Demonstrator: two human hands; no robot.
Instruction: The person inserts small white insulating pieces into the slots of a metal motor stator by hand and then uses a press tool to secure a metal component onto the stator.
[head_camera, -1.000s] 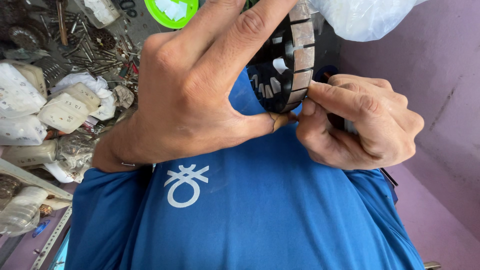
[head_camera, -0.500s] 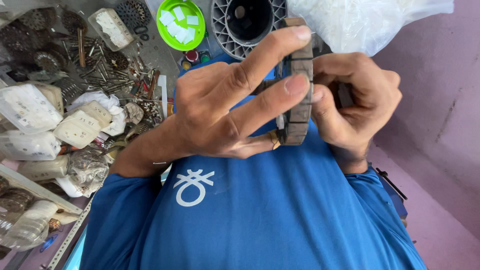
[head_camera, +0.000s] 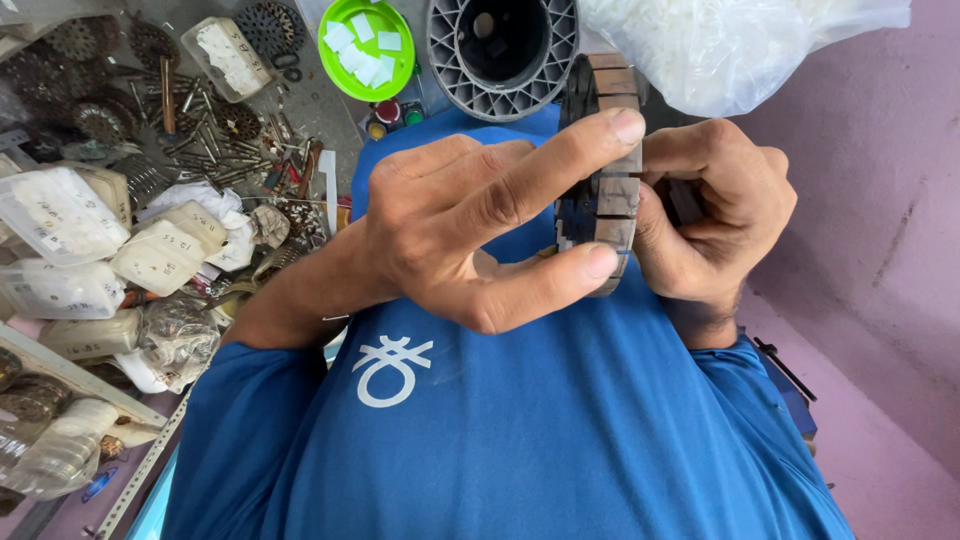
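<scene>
- The left hand (head_camera: 470, 230) is pinching a round, dark metal ring with brownish rectangular segments round its rim (head_camera: 605, 190), forefinger on the far part of the rim and thumb on the near part, clamped firmly on it.
- The right hand (head_camera: 715, 215) is curling against the ring's right face, fingers closed on it; what the fingertips are pressing there is hidden.
- The ring is being held edge-on, in the air above the person's blue shirt (head_camera: 520, 430), in the middle of the scene.
- Judging from this grip, steadying the rim with the left hand while the right works the face would go best with even pressure, so the ring is not tilting or slipping.
- The segments are looking flat and smooth, with thin gaps between them; the inner part is looking dark and ribbed.
- Far behind, a grey ribbed plastic wheel-shaped housing (head_camera: 500, 55) is lying beside a bright green round plastic dish holding white squares (head_camera: 365, 50).
- At the left, clear bags of small parts (head_camera: 60, 215) and scattered metal pins (head_camera: 210, 140) are crowding the surface.
</scene>
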